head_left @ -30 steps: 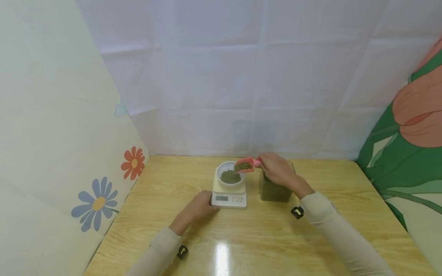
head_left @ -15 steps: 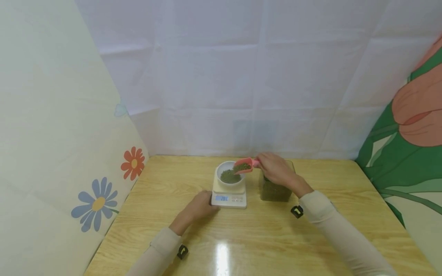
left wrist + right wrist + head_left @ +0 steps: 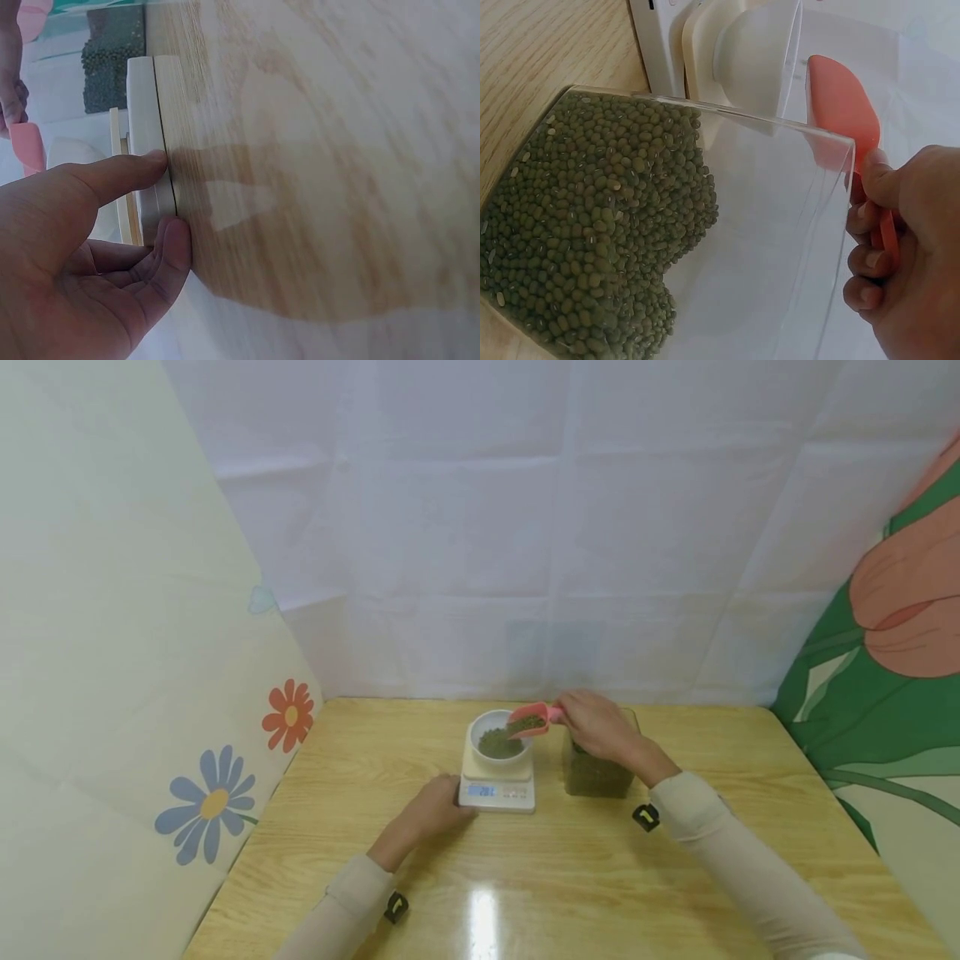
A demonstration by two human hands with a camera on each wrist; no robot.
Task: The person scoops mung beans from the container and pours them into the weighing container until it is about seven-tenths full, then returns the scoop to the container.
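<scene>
My right hand (image 3: 600, 727) grips the handle of a pink scoop (image 3: 842, 101), its fingers curled round it. The scoop, loaded with green mung beans, tips over the right rim of a white bowl (image 3: 490, 719). A heap of mung beans (image 3: 499, 744) lies in that bowl, which stands on a white kitchen scale (image 3: 517, 805) with a lit blue display. At the scale's front left corner, my left hand (image 3: 433, 808) holds its edge between thumb and fingers, as the left wrist view shows.
Right of the scale stands a clear square container (image 3: 769, 217), partly filled with mung beans (image 3: 585, 217) and partly under my right forearm. The wooden table (image 3: 360, 752) meets a white cloth wall (image 3: 450, 568) behind. Flower-patterned panels flank both sides.
The scale's display has gone from dark to lit blue with digits. The scoop has hardly shifted over the bowl, and both hands stay in place.
</scene>
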